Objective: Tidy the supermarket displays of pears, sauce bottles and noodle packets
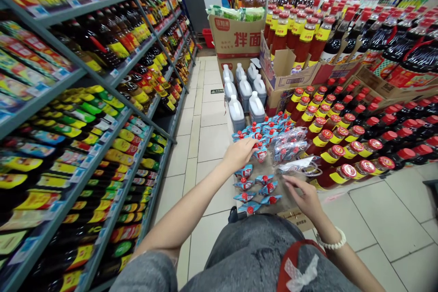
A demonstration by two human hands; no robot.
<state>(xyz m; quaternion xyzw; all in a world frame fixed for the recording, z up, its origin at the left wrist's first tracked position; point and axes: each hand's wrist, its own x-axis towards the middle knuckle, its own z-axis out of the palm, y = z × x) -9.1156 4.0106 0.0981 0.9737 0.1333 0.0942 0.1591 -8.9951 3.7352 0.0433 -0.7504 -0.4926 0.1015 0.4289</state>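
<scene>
My left hand [240, 153] reaches over the display, its fingers closed at the red cap of a blue spouted pouch. More blue pouches with red caps [262, 134] crowd just beyond it. Nearer to me, several others [244, 184] stand in two short rows on a brown cardboard surface [287, 200]. My right hand [304, 196] hovers at the right side of that cardboard, fingers apart and holding nothing. Just past its fingertips lie a white paper with a looped cord [301, 165] and some pouches in clear plastic wrap [290, 143].
White-capped jugs [244, 91] stand behind the pouches, before a large carton [236, 39]. Red-capped sauce bottles [331, 157] fill the right side, with boxed bottles [297, 39] further back. Tall shelves of bottles [68, 146] line the left, along a tiled aisle [208, 127].
</scene>
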